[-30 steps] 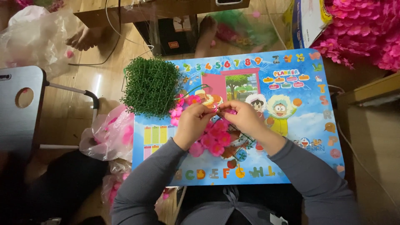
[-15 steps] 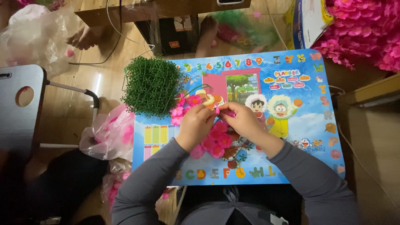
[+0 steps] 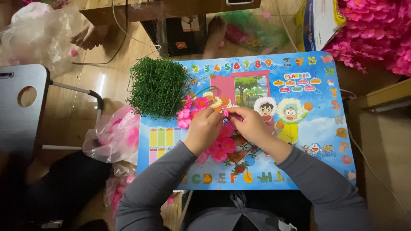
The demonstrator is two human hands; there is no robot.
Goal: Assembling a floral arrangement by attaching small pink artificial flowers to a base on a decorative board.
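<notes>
Pinching together above the glossy cartoon-printed table [image 3: 308,141], the left hand [image 3: 204,128] and right hand [image 3: 250,124] both clamp fingertips on one small pink flower [image 3: 226,113]. Soft pink fabric blossoms [image 3: 220,147] lie clustered beneath the hands; a bristly green plastic grass mat [image 3: 156,87] sits just left, overhanging the table's edge.

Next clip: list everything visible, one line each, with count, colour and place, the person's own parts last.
small table: one, blue with cartoon pictures, centre
green mat: one, dark green tufts, table's far left corner
pink flowers: a cluster, pink, under the hands
flower pile: many, pink, top right
plastic bags: several, clear with pink inside, floor at left
chair: one, grey, left edge
bare feet: two, another person's, top
left hand: one, grey sleeve, fingers pinching a small pink piece
right hand: one, grey sleeve, meeting the left
</notes>
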